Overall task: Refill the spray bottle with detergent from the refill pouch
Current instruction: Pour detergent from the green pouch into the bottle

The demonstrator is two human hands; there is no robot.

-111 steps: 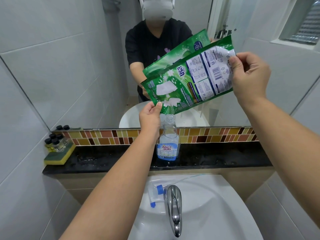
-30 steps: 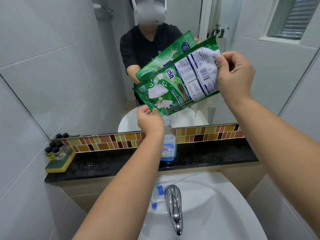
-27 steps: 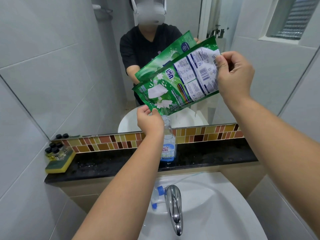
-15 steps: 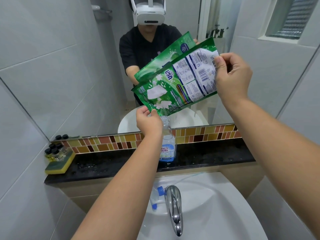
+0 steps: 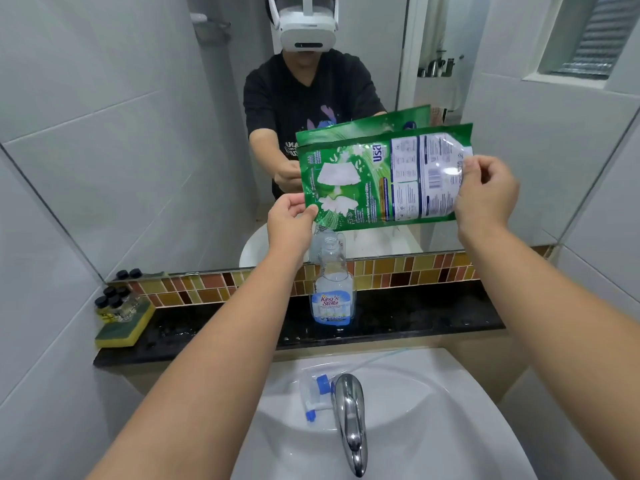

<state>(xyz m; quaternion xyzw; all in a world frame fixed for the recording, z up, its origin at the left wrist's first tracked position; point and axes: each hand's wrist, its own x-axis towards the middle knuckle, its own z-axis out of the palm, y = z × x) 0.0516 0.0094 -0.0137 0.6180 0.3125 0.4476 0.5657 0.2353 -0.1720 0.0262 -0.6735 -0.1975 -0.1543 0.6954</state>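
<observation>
Holding the refill pouch [image 5: 384, 181] nearly level above the open spray bottle [image 5: 331, 287], both hands are found engaged. The left hand [image 5: 290, 221] is pinching the pouch's lower left corner between thumb and fingers, just above the bottle's uncapped neck; this corner is judged to be the pouring point, kept close so that any flow is guided into the narrow mouth. The right hand [image 5: 485, 194] is closed on the far end of the pouch, thumb in front and fingers behind, apparently so that the tilt can be governed from there. No stream is seen between pouch and neck.

The bottle is stood upright on the dark tabletop [image 5: 415, 317] against the mosaic tile strip [image 5: 398, 271], which leaves both hands free for the pouch. Blue liquid is visible only in its lowest part, so the refill is judged far from complete. The removed spray head [image 5: 317, 393], with its dip tube, is laid in the sink [image 5: 433, 410] beside the tap [image 5: 349, 420].

Writing noted: "King's Stella" on the bottle label; "Usa" in white on the green pouch, read sideways. The pouch's printed panel and barcode are too small to be read.
</observation>
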